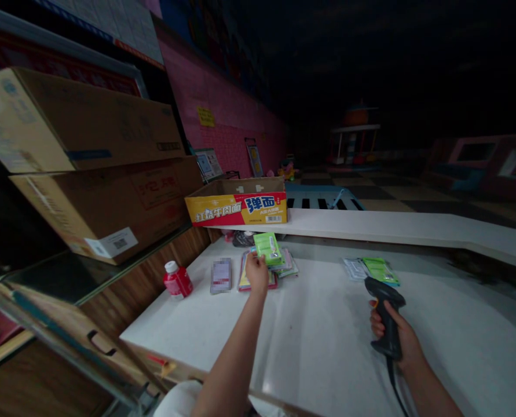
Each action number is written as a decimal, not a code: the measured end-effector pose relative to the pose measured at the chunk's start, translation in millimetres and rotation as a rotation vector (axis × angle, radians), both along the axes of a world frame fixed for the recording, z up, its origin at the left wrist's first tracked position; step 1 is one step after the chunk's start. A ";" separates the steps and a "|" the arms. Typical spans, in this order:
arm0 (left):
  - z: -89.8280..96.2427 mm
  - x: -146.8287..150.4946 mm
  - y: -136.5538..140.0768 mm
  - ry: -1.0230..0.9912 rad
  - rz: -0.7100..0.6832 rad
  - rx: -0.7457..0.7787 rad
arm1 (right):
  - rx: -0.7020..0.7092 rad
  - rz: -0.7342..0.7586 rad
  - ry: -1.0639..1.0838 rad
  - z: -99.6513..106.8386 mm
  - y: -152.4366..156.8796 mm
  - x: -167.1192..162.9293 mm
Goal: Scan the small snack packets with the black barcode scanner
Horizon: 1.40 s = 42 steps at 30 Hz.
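My left hand (pixel 256 271) pinches a flat green packet (pixel 268 248) by its lower left edge, with a white label showing on its face. Under and beside it lies a pile of colourful flat packets (pixel 289 267) on the white desk. In my right hand (pixel 400 336) is a black barcode scanner (pixel 386 315), my fingers wrapped round its handle and a cable running down from it. Just beyond the scanner head rests a second group of packets, a green one (pixel 377 267) beside a pale one (pixel 354 269).
A phone-like flat object (pixel 220 275), its face blurred, and a red bottle with a white cap (pixel 178 281) stand left on the desk (pixel 310 341). An open noodle carton (pixel 235 209) sits on the raised ledge (pixel 396 227). Large cardboard boxes (pixel 110 197) are stacked at left.
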<state>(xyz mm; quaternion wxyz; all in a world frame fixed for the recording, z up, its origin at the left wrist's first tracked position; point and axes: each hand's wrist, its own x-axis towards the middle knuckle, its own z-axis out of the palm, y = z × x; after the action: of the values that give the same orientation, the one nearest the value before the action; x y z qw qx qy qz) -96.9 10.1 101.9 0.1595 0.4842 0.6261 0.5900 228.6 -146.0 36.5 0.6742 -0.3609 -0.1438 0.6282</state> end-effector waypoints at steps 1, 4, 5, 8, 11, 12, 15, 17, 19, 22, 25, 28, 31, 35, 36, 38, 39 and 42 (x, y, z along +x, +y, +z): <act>8.2 -10.2 5.5 0.050 0.053 -0.062 | -0.005 -0.004 0.001 0.8 -0.1 -0.2; 22.9 -31.1 17.2 0.169 0.132 -0.244 | -0.025 -0.004 0.010 1.2 0.1 0.0; 24.9 -35.2 19.1 0.204 0.143 -0.295 | -0.030 0.001 0.014 0.7 0.3 0.3; 24.5 -42.7 19.1 0.343 0.154 -0.411 | -0.030 0.006 0.022 -1.7 1.1 1.2; 18.5 -45.7 13.5 0.531 0.144 -0.436 | -0.022 0.001 0.023 -4.4 1.8 2.0; 15.7 -45.9 11.0 0.577 0.147 -0.423 | -0.023 0.004 0.022 -5.5 2.0 2.4; 6.1 -44.3 3.3 0.643 0.133 -0.328 | -0.021 0.019 0.018 -9.6 3.2 5.2; -0.4 -42.3 -0.7 0.672 0.074 -0.250 | -0.009 0.041 0.020 -13.1 4.4 8.6; -6.0 -40.7 -2.9 0.691 0.023 -0.199 | 0.004 0.077 0.025 -16.5 5.5 12.6; -11.4 -40.4 -2.8 0.697 0.001 -0.168 | 0.009 0.107 0.034 -19.1 6.0 16.1; -12.3 -40.4 -2.0 0.705 0.023 -0.159 | -0.004 0.086 0.037 -16.7 5.4 13.5; -7.9 -34.2 -4.7 0.715 0.085 -0.107 | -0.015 0.030 0.018 -9.5 4.6 6.6; 0.3 -16.1 -10.3 0.721 0.077 0.030 | -0.014 0.000 -0.007 -0.9 4.5 0.6; 5.1 27.6 -18.5 0.703 -0.099 0.179 | -0.005 -0.018 -0.016 5.7 5.9 -3.0; 3.3 41.3 -20.7 0.696 -0.160 0.194 | -0.001 -0.030 -0.021 6.3 6.3 -3.5; -3.8 70.1 -25.3 0.678 -0.292 0.198 | 0.004 -0.059 -0.040 7.1 7.0 -4.7; -8.8 84.9 -27.5 0.670 -0.365 0.186 | 0.002 -0.075 -0.054 7.6 7.1 -5.3; -25.4 127.4 -31.7 0.655 -0.573 0.114 | -0.022 -0.135 -0.128 10.2 6.3 -6.8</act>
<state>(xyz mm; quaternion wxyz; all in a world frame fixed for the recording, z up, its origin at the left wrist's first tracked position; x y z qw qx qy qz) 30.4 -21.7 76.6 0.0828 0.8081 0.4502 0.3708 221.8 -139.7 46.8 0.7004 -0.4168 -0.1550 0.5583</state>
